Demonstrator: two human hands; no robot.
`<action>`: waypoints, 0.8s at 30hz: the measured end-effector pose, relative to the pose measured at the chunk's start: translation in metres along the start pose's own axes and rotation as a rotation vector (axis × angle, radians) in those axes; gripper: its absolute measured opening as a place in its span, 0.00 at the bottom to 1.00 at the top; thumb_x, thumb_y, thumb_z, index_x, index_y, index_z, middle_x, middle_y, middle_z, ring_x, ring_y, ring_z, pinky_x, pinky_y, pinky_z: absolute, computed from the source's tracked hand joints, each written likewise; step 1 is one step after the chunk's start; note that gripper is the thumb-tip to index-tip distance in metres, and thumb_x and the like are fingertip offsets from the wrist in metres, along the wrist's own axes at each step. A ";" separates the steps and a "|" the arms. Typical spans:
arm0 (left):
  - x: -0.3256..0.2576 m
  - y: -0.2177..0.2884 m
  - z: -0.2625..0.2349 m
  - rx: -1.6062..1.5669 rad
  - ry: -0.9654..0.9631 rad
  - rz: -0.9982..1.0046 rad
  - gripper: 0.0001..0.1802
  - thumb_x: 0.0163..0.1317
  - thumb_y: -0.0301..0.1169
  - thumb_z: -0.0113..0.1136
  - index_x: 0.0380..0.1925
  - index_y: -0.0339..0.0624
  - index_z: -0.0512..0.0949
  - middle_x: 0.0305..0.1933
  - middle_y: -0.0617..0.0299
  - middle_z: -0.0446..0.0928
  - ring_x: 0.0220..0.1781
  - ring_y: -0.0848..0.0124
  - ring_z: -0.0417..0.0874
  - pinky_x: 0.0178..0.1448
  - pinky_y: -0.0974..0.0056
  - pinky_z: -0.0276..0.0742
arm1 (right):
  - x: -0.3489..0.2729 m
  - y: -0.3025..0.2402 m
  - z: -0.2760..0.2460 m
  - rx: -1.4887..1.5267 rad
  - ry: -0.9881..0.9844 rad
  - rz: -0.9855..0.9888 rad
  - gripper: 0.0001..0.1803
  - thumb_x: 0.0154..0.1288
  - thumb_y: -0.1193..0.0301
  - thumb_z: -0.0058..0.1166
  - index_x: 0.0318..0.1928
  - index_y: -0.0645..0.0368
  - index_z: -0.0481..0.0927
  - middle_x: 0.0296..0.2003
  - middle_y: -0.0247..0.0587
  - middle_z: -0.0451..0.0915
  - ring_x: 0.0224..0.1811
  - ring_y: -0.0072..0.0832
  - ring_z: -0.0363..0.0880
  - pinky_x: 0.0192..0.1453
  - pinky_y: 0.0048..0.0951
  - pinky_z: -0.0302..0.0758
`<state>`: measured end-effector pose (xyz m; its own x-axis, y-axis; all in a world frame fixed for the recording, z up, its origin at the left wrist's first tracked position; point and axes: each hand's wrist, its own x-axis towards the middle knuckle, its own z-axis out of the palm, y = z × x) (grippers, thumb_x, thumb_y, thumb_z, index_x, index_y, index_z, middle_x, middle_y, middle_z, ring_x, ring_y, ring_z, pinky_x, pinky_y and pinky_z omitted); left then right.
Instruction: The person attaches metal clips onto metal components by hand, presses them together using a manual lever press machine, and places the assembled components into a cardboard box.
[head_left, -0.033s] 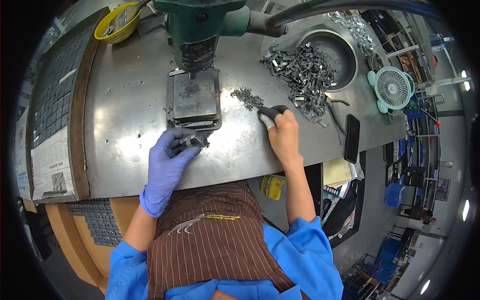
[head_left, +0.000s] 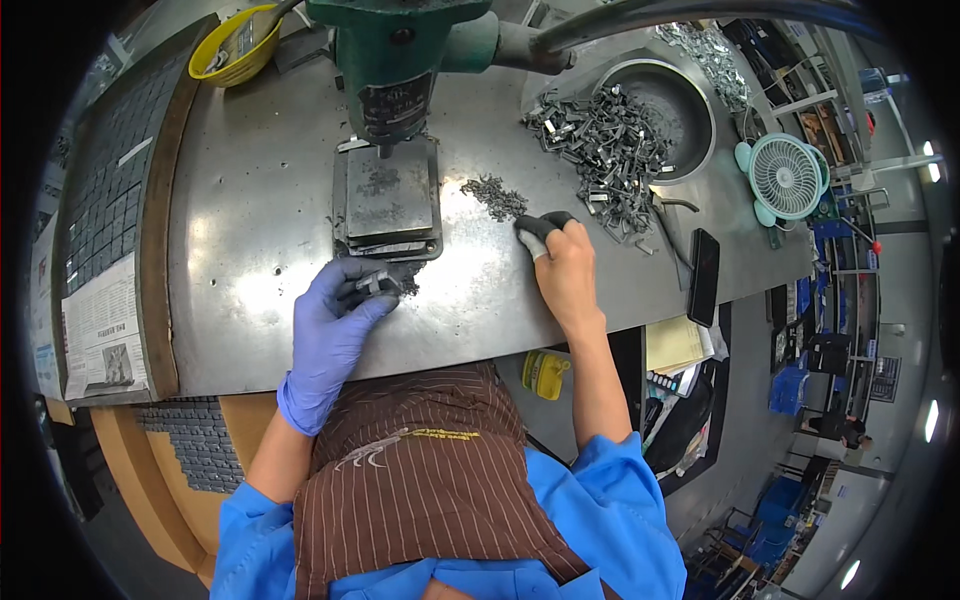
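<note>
nothing moved: left hand (head_left: 335,310) still grips metal piece (head_left: 375,285).

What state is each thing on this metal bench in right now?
left hand: gloved, gripping small metal parts
right hand: dark fingertip covers, resting on bench
press plate: bare, nothing under the ram
metal clips: loose heap
small fan: upright
phone: lying flat, screen dark

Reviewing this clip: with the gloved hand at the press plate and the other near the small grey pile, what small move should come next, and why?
Probably the left hand slides its small metal part up onto the press plate. The part is pinched just below the plate, which looks bare under the green press. The right hand rests on the table beside the small pile of pieces, ready to feed another.
</note>
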<state>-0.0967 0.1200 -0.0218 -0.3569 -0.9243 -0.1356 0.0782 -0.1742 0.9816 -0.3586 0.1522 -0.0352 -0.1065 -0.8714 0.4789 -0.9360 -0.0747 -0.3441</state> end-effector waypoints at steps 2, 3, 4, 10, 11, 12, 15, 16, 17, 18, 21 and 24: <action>-0.003 0.000 -0.009 0.043 0.022 0.012 0.19 0.50 0.18 0.60 0.44 0.33 0.72 0.40 0.57 0.76 0.41 0.74 0.77 0.47 0.70 0.75 | -0.004 0.002 -0.002 -0.005 -0.033 0.013 0.08 0.47 0.80 0.57 0.32 0.62 0.81 0.25 0.46 0.73 0.30 0.42 0.71 0.34 0.37 0.69; -0.005 0.001 -0.011 0.089 0.046 0.020 0.19 0.49 0.18 0.61 0.43 0.33 0.72 0.40 0.57 0.76 0.41 0.74 0.78 0.46 0.71 0.75 | -0.005 -0.001 -0.005 0.060 -0.008 0.031 0.06 0.47 0.81 0.56 0.30 0.64 0.79 0.24 0.46 0.73 0.29 0.43 0.71 0.33 0.37 0.69; -0.005 0.004 -0.012 0.087 0.049 0.017 0.19 0.49 0.18 0.61 0.43 0.33 0.72 0.40 0.57 0.76 0.41 0.74 0.78 0.46 0.71 0.75 | -0.005 -0.002 -0.007 0.124 0.018 0.050 0.04 0.47 0.81 0.55 0.28 0.65 0.78 0.23 0.47 0.72 0.28 0.43 0.71 0.33 0.37 0.69; -0.004 0.015 -0.014 0.305 0.103 0.175 0.15 0.48 0.19 0.62 0.39 0.32 0.73 0.36 0.57 0.78 0.38 0.73 0.79 0.43 0.71 0.75 | 0.001 0.004 -0.018 0.003 -0.200 0.148 0.10 0.50 0.76 0.58 0.20 0.68 0.73 0.22 0.52 0.71 0.26 0.47 0.71 0.30 0.41 0.67; -0.003 0.017 -0.015 0.304 0.103 0.176 0.15 0.48 0.19 0.62 0.39 0.32 0.73 0.36 0.57 0.78 0.38 0.73 0.79 0.43 0.71 0.75 | 0.004 0.003 -0.019 0.001 -0.200 0.148 0.10 0.50 0.76 0.58 0.20 0.68 0.73 0.22 0.52 0.71 0.26 0.47 0.71 0.30 0.41 0.67; -0.001 0.021 -0.016 0.326 0.096 0.192 0.15 0.48 0.19 0.62 0.38 0.32 0.73 0.37 0.57 0.77 0.39 0.73 0.79 0.44 0.70 0.75 | 0.007 0.002 -0.020 0.001 -0.217 0.159 0.09 0.49 0.77 0.58 0.20 0.68 0.73 0.22 0.52 0.71 0.26 0.47 0.71 0.30 0.42 0.67; 0.012 0.030 -0.018 0.395 0.079 0.304 0.14 0.48 0.20 0.62 0.37 0.33 0.74 0.37 0.57 0.77 0.40 0.72 0.79 0.45 0.69 0.74 | 0.011 0.000 -0.020 0.000 -0.237 0.185 0.06 0.47 0.79 0.57 0.20 0.68 0.73 0.22 0.53 0.71 0.27 0.47 0.71 0.30 0.41 0.68; 0.018 0.035 -0.017 0.442 0.069 0.400 0.14 0.48 0.20 0.62 0.36 0.33 0.74 0.37 0.57 0.77 0.40 0.72 0.79 0.46 0.68 0.74 | 0.011 0.000 -0.020 0.001 -0.241 0.202 0.05 0.47 0.79 0.55 0.21 0.68 0.73 0.22 0.52 0.71 0.27 0.46 0.71 0.31 0.40 0.68; 0.024 0.043 -0.015 0.530 0.092 0.478 0.14 0.46 0.20 0.62 0.35 0.34 0.74 0.35 0.55 0.76 0.38 0.66 0.78 0.45 0.66 0.73 | 0.008 0.000 -0.016 -0.010 -0.233 0.205 0.05 0.47 0.79 0.55 0.21 0.68 0.73 0.22 0.52 0.71 0.27 0.46 0.71 0.31 0.40 0.68; 0.032 0.048 -0.011 0.517 0.072 0.491 0.14 0.46 0.20 0.62 0.35 0.34 0.74 0.35 0.55 0.76 0.38 0.66 0.78 0.45 0.66 0.73 | 0.001 0.002 -0.009 -0.072 -0.135 0.122 0.05 0.47 0.79 0.54 0.20 0.68 0.73 0.23 0.51 0.71 0.28 0.45 0.71 0.32 0.40 0.69; 0.055 0.048 -0.003 0.690 0.033 0.673 0.14 0.44 0.21 0.61 0.35 0.35 0.75 0.34 0.54 0.75 0.38 0.58 0.76 0.43 0.63 0.71 | -0.010 -0.006 0.000 -0.218 -0.040 0.019 0.03 0.45 0.80 0.52 0.20 0.65 0.72 0.25 0.49 0.71 0.30 0.44 0.71 0.31 0.40 0.70; 0.060 0.028 -0.008 0.545 0.033 0.481 0.13 0.47 0.20 0.60 0.36 0.35 0.75 0.38 0.57 0.75 0.42 0.68 0.77 0.49 0.67 0.71 | -0.011 -0.002 0.009 -0.205 -0.043 -0.035 0.01 0.43 0.78 0.48 0.19 0.61 0.70 0.24 0.46 0.69 0.30 0.40 0.69 0.31 0.37 0.69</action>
<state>-0.1083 0.0572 -0.0036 -0.3704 -0.8675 0.3321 -0.2587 0.4398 0.8601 -0.3527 0.1578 -0.0474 -0.0626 -0.8902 0.4513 -0.9880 -0.0085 -0.1540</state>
